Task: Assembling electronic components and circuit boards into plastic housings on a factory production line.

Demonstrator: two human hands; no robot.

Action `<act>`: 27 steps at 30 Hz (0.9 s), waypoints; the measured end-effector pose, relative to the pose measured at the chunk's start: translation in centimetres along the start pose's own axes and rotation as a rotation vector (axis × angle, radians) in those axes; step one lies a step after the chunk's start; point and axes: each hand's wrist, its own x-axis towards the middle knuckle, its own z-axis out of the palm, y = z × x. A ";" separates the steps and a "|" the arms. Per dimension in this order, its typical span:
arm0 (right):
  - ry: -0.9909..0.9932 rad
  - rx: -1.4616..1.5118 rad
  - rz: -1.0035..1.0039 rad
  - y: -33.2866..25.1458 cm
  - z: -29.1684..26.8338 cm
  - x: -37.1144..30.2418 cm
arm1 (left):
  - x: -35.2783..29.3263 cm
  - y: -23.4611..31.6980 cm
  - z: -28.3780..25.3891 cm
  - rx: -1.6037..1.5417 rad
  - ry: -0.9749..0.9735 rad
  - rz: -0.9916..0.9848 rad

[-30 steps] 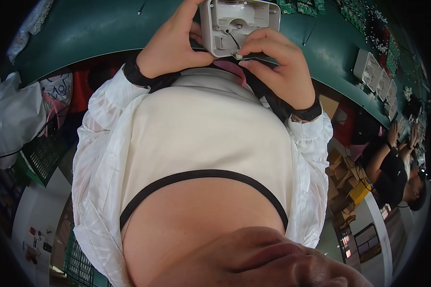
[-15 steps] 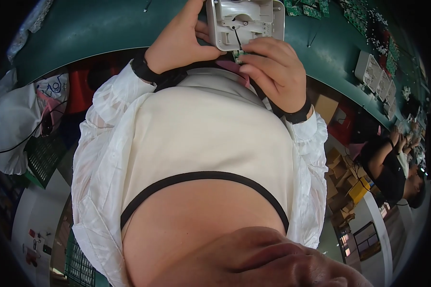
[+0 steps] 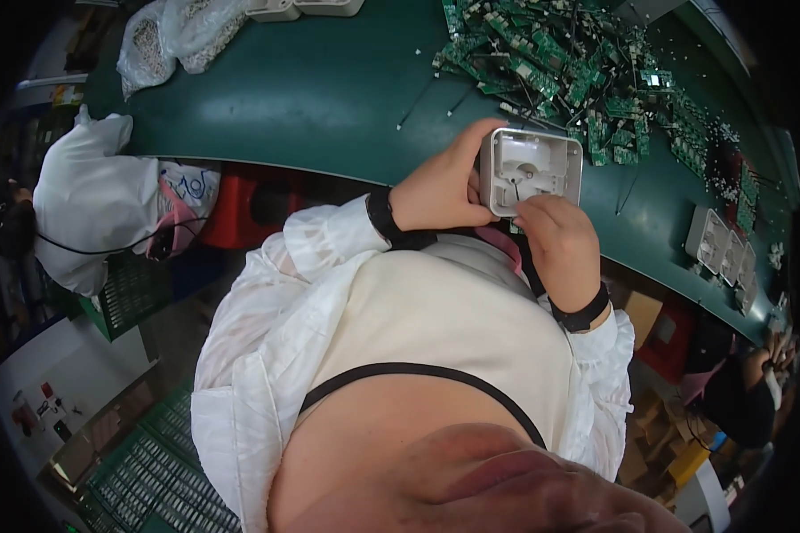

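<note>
Looking light and stiff, the open white plastic housing [image 3: 542,176] is best held by its outer walls, as clasped at the green table's near edge by the left hand's [image 3: 444,192] curled fingers; whether anything is pinched by the right hand [image 3: 564,242], bent beside the thin black wire [image 3: 516,190], cannot be told.

Two clear bags [image 3: 146,55] lie upper left. There's one pale housing [image 3: 533,160] near centre, two top-edge housings [image 3: 331,7], three right-side housings [image 3: 708,241].

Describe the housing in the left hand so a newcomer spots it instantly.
Find the green table. At its near edge the left hand grips an open, pale, boxy housing. Unlike similar housings at right, it is held, not lying on the table.
</note>
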 end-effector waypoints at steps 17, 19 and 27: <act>0.214 -0.455 0.157 8.1 -10.8 -9.1 | 5.2 -0.5 -29.5 1.212 0.682 0.134; 0.216 -0.476 0.224 10.4 -11.9 -11.1 | 6.9 -2.2 -31.7 1.354 0.713 0.061; 0.228 -0.574 0.346 15.8 -13.4 -14.6 | 10.1 -1.7 -28.1 1.438 0.666 -0.333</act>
